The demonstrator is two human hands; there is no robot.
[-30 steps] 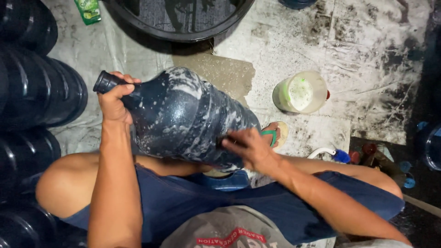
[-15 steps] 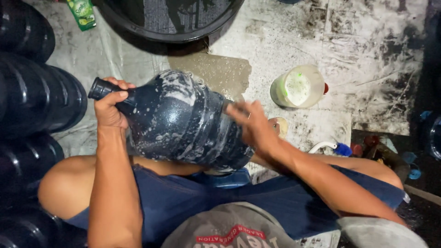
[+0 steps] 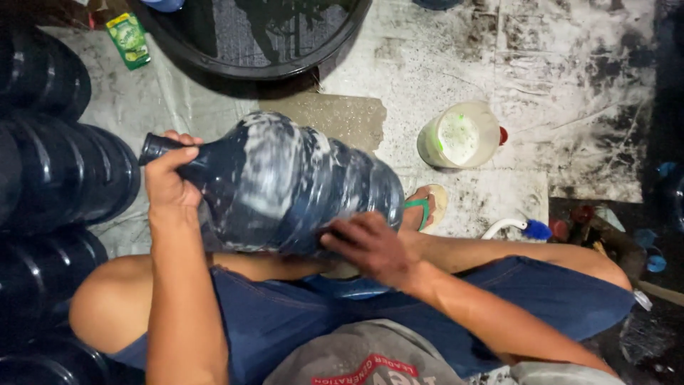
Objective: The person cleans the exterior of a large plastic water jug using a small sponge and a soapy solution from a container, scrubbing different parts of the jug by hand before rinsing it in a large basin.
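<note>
1. A big soapy dark-blue water jug (image 3: 285, 185) lies tilted across the person's lap.
2. The left hand (image 3: 169, 187) has its fingers clenched round the jug's neck.
3. The right hand (image 3: 367, 246) presses loosely curled fingers on the jug's lower side.
4. A small tub (image 3: 459, 135) stands on the floor nearby.

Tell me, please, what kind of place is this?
Probably a wash area for water jugs: a soapy big blue jug held over a wet concrete floor, stacked dark jugs, and a black basin.

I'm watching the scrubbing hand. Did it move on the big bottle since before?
Yes. The right hand slid back down the soapy big bottle, toward the person's lap and away from the white tub on the floor.
</note>
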